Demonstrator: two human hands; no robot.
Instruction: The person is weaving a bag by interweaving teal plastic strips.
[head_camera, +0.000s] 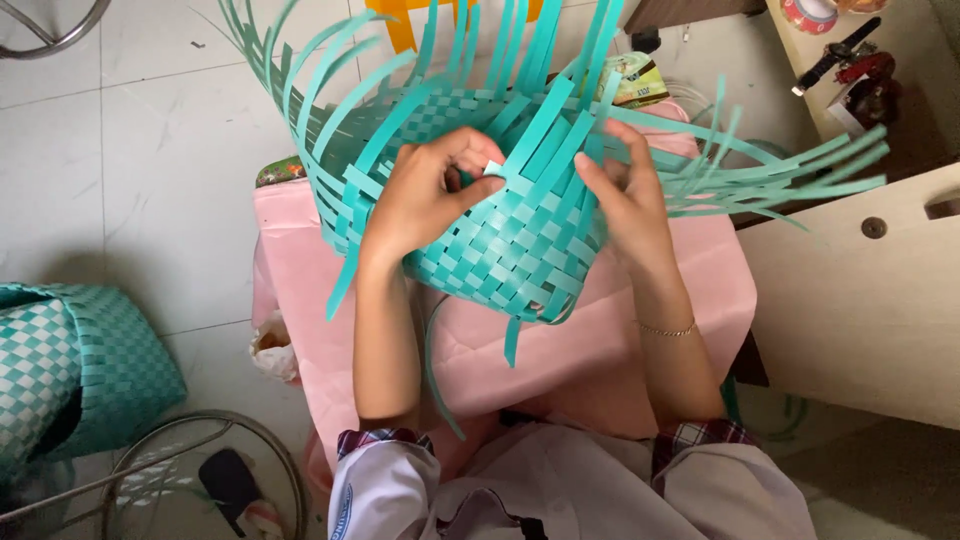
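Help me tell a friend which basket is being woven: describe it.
On the pink cloth-covered table at centre, both hands hold a half-woven teal plastic-strip basket. Unlike the finished teal-and-white checked basket on the floor at left, loose strips fan from its rim.

Home craft corner: my half-woven teal basket (500, 230) on a pink-covered stool (600, 350), finished basket (70, 370) left of it, tiled floor (150, 150) underneath.
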